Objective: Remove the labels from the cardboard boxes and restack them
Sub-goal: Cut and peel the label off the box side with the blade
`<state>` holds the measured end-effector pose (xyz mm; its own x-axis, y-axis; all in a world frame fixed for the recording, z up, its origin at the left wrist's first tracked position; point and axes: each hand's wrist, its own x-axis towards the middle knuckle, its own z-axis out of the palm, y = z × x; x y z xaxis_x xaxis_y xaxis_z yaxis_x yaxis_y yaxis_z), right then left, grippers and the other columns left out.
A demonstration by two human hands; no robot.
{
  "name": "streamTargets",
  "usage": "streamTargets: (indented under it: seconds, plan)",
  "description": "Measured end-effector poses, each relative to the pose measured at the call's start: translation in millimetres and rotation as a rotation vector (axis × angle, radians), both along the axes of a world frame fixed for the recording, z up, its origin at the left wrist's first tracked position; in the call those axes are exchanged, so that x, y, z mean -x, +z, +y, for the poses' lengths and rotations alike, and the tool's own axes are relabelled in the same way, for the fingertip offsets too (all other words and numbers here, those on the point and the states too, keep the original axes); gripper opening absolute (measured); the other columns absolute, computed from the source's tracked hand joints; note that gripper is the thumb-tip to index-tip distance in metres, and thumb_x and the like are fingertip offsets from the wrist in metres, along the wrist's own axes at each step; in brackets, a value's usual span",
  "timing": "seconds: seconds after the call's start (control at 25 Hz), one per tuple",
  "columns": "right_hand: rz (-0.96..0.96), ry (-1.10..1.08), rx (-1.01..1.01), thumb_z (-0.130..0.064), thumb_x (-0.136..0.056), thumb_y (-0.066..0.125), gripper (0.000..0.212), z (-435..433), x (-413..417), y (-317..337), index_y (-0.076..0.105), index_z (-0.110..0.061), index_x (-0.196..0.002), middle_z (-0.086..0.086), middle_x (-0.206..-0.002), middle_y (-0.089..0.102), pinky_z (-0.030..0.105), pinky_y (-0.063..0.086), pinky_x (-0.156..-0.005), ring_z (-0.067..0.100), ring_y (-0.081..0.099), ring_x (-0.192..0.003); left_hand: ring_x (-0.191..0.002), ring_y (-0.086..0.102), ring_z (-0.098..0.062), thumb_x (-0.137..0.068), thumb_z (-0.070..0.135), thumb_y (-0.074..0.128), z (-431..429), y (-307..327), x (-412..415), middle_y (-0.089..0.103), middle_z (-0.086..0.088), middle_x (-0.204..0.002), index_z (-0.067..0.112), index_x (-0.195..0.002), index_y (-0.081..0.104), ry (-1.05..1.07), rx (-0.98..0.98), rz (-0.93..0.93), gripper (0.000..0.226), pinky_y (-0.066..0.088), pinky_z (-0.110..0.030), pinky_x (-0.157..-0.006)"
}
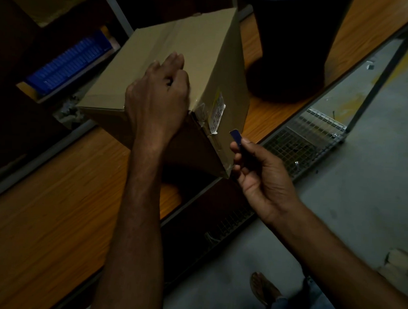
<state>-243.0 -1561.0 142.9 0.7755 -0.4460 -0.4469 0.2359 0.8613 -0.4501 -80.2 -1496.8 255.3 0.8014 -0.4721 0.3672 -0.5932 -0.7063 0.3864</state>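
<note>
Our left hand point(157, 99) braces the brown cardboard box point(156, 44) mid-frame, fingers loosely bent. Right hand point(264, 179) pinches a small dark-blue flat scraper point(235, 137). White printed label point(218, 114) isn't off yet, so we've barely started.

Label point(217, 115) on cardboard box point(169, 60): print too blurred to read.

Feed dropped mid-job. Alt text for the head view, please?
The left hand rests on the near top corner of a cardboard box on a wooden table, while the right hand pinches a small blue tool just short of the white label on the box's side.
</note>
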Motion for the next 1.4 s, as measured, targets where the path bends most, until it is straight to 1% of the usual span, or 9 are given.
streamTargets:
  seconds: [0.12, 0.16, 0.28, 0.32, 0.4, 0.64, 0.84, 1.2, 1.4]
  plan:
    - [-0.032, 0.019, 0.027, -0.016, -0.094, 0.067, 0.015, 1, 2, -1, 0.075, -0.012, -0.106, 0.004, -0.098, 0.075, 0.02, 0.05, -0.066, 0.007, 0.062, -0.08, -0.149, 0.032, -0.007, -0.102, 0.042, 0.033, 0, -1, -1, 0.042, 0.019, -0.157, 0.036, -0.147, 0.052, -0.003, -0.004, -0.015, 0.049, 0.021, -0.041, -0.122]
    - [-0.013, -0.019, 0.22, -0.015, -0.095, 0.067, 0.016, 3, 4, -5, 0.077, -0.012, -0.108, 0.002, -0.098, 0.076, 0.022, 0.052, -0.068, 0.008, 0.064, -0.083, -0.149, 0.032, -0.007, -0.101, 0.043, 0.032, 0, -1, -1, 0.043, 0.019, -0.157, 0.036, -0.147, 0.052, -0.006, 0.0, -0.014, 0.051, 0.022, -0.042, -0.123]
    - [0.114, -0.363, 1.151, -0.009, -0.097, 0.071, 0.017, 11, 6, -23, 0.078, -0.014, -0.112, 0.0, -0.101, 0.078, 0.031, 0.058, -0.077, 0.017, 0.071, -0.094, -0.148, 0.033, -0.007, -0.097, 0.046, 0.028, -2, -1, -1, 0.043, 0.019, -0.156, 0.036, -0.146, 0.054, -0.009, 0.006, -0.015, 0.056, 0.024, -0.044, -0.122]
    - [0.116, -0.469, 1.324, -0.008, -0.096, 0.073, 0.017, 14, 5, -30, 0.077, -0.011, -0.112, 0.002, -0.101, 0.077, 0.034, 0.057, -0.077, 0.019, 0.071, -0.093, -0.147, 0.035, -0.007, -0.097, 0.047, 0.028, -3, -1, -1, 0.044, 0.019, -0.156, 0.035, -0.145, 0.055, -0.003, 0.009, -0.02, 0.056, 0.026, -0.044, -0.122]
    - [0.121, -0.593, 1.459, -0.006, -0.095, 0.075, 0.019, 20, -2, -41, 0.075, -0.007, -0.114, 0.006, -0.101, 0.075, 0.038, 0.056, -0.076, 0.023, 0.07, -0.092, -0.144, 0.041, -0.008, -0.099, 0.046, 0.03, -4, -1, -2, 0.046, 0.019, -0.154, 0.036, -0.144, 0.057, 0.008, 0.021, -0.026, 0.053, 0.03, -0.043, -0.12]
    - [0.185, -0.601, 1.409, -0.003, -0.093, 0.076, 0.02, 32, -15, -56, 0.077, -0.003, -0.113, 0.008, -0.101, 0.075, 0.04, 0.056, -0.075, 0.023, 0.068, -0.092, -0.13, 0.055, -0.009, -0.097, 0.054, 0.027, -3, -6, -7, 0.053, 0.018, -0.149, 0.034, -0.139, 0.062, 0.005, 0.051, -0.039, 0.058, 0.039, -0.046, -0.113]
    - [0.232, -0.574, 1.435, -0.004, -0.093, 0.077, 0.02, 37, -25, -64, 0.078, -0.003, -0.113, 0.006, -0.1, 0.075, 0.036, 0.054, -0.075, 0.02, 0.067, -0.089, -0.136, 0.049, -0.004, -0.098, 0.054, 0.029, -4, -9, -10, 0.049, 0.022, -0.151, 0.032, -0.133, 0.066, 0.005, 0.053, -0.046, 0.055, 0.036, -0.044, -0.116]
    - [0.215, -0.626, 1.333, -0.004, -0.093, 0.077, 0.019, 41, -42, -44, 0.078, -0.001, -0.112, 0.005, -0.098, 0.074, 0.034, 0.057, -0.074, 0.02, 0.069, -0.09, -0.119, 0.06, -0.005, -0.097, 0.058, 0.029, -3, -11, -13, 0.061, 0.018, -0.14, 0.035, -0.134, 0.065, 0.007, 0.091, -0.045, 0.057, 0.043, -0.045, -0.109]
    - [0.249, -0.611, 1.214, -0.006, -0.094, 0.077, 0.021, 49, -38, -38, 0.077, -0.005, -0.115, -0.001, -0.101, 0.076, 0.029, 0.057, -0.078, 0.014, 0.071, -0.093, -0.134, 0.051, -0.006, -0.097, 0.054, 0.029, -4, -8, -7, 0.053, 0.022, -0.148, 0.036, -0.139, 0.062, 0.004, 0.079, -0.04, 0.056, 0.037, -0.046, -0.115]
